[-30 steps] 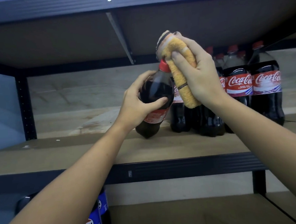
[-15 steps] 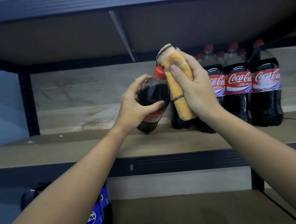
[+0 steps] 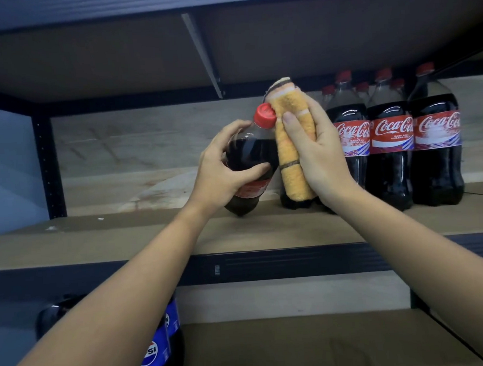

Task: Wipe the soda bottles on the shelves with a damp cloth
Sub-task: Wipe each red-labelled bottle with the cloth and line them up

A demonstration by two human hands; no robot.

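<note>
on shelf, left hand [image 3: 220, 172] gripping one tilted bottle [image 3: 250, 165], right hand [image 3: 317, 152] clutching one cloth [image 3: 292, 151]

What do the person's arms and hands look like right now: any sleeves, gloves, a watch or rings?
Both forearms are bare up to the frame edge, with no sleeve in view. The left hand and the right hand wear no gloves. No watch, bracelet or ring shows on either wrist or on the fingers that can be seen. The fingernails look short and unpainted.
</note>
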